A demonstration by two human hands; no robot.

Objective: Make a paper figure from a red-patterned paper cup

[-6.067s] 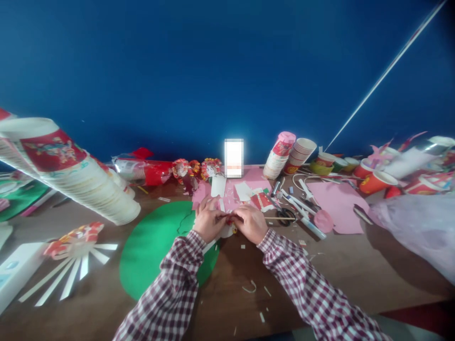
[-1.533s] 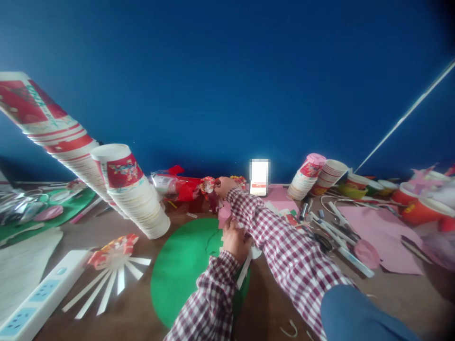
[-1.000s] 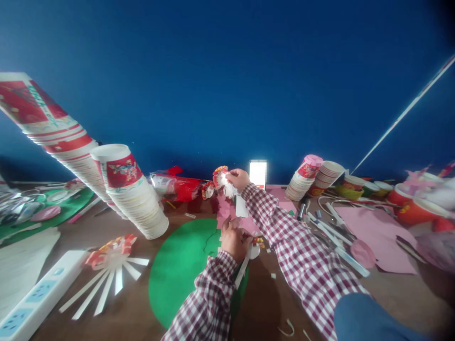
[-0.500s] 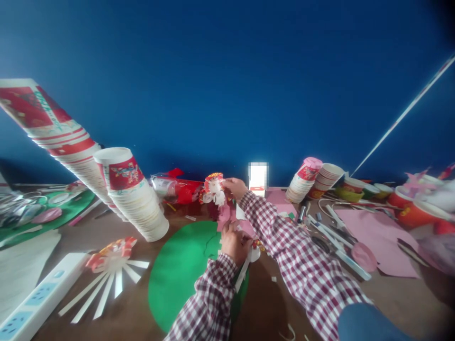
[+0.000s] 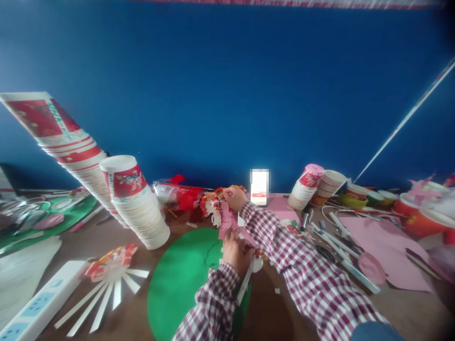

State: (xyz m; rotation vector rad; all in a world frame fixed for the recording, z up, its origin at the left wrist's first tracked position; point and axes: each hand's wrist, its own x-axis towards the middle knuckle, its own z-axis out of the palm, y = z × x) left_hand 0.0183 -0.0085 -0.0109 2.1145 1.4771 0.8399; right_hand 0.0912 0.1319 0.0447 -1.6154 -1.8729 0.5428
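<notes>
My left hand [image 5: 236, 251] is over the edge of a round green sheet [image 5: 185, 274]. Its fingers are closed on a cut paper cup, of which a long white strip [image 5: 245, 284] and a bit of red-orange pattern show. Farther back, my right hand [image 5: 235, 198] pinches the edge of a cut-paper flower [image 5: 213, 212], red and gold with white petals. That flower is low, close to the tabletop, beside pink paper [image 5: 227, 220]. Both hands hide part of what they hold.
Tall paper cup stacks [image 5: 137, 203] lean at left, by a splayed cut cup [image 5: 113, 270] and a power strip [image 5: 46, 298]. A bright phone [image 5: 259, 184] stands at the back. Shorter cup stacks [image 5: 305, 187], tools and pink sheets [image 5: 387, 251] lie right.
My right hand has lowered the paper flower from the air toward the tabletop. My left hand keeps its grip and place. The view has tilted slightly upward.
</notes>
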